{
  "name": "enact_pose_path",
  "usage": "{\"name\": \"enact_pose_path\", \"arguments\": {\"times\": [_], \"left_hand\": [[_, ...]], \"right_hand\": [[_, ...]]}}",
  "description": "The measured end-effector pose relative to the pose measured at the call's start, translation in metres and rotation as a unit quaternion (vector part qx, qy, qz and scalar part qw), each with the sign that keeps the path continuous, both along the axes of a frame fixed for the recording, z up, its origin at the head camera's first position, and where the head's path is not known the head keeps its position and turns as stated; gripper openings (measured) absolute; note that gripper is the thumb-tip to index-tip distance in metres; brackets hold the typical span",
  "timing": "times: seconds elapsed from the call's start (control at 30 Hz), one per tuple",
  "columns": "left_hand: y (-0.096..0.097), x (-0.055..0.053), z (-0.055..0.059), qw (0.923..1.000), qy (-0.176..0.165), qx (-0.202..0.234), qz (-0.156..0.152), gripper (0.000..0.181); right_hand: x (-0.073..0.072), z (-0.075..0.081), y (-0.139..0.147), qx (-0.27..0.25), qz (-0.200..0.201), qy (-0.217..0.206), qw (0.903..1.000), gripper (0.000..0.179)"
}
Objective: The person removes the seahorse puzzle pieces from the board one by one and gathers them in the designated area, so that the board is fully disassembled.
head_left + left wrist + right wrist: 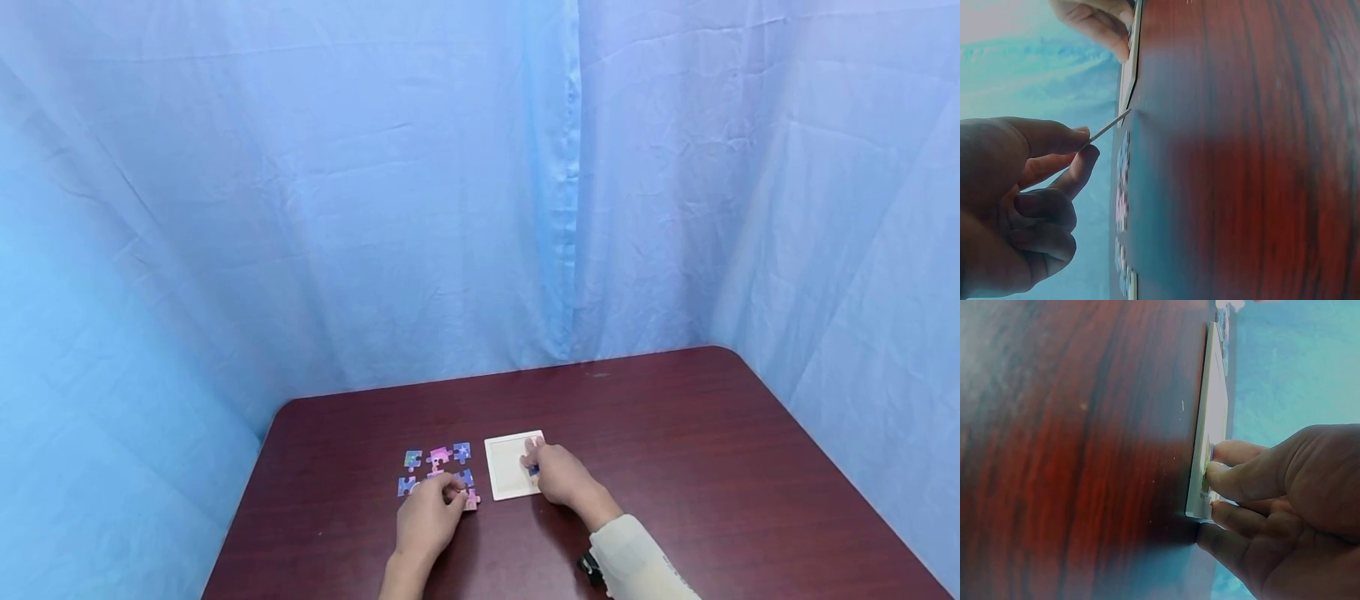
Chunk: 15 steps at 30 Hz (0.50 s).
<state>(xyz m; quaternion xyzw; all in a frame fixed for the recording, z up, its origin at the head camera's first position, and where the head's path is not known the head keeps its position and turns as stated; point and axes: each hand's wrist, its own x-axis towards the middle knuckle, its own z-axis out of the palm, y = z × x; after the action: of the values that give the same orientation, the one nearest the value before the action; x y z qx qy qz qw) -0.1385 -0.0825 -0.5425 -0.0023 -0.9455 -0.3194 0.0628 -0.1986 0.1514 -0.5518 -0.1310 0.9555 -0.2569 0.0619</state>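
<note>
My left hand [426,518] pinches a pink puzzle piece [472,500] between thumb and index finger. In the left wrist view that thin piece [1109,127] is tilted, seen edge-on, with the other fingers curled beneath. My right hand [564,477] is over the right side of a shallow cream puzzle tray [504,472]. Its thumb and index finger pinch a blue puzzle piece [533,470] at the tray's surface. In the right wrist view the fingers hide most of that piece, and the lower fingers lie by the tray's edge [1195,503].
Several loose puzzle pieces lie left of the tray, among them a pink one [440,455], a blue one with a star [462,452] and a blue-green one [412,459]. The dark red wooden table [637,417] has blue curtains [450,208] around it.
</note>
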Motion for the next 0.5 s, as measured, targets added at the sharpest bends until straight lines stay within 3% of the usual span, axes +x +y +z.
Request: {"name": "enact_pose_path", "arguments": {"times": [0.5], "left_hand": [[-0.018,0.008,0.004,0.9986,-0.011,-0.046,0.024,0.012]], "right_hand": [[0.0,0.0,0.0,-0.005,0.0,-0.02,0.9998,0.045]]}}
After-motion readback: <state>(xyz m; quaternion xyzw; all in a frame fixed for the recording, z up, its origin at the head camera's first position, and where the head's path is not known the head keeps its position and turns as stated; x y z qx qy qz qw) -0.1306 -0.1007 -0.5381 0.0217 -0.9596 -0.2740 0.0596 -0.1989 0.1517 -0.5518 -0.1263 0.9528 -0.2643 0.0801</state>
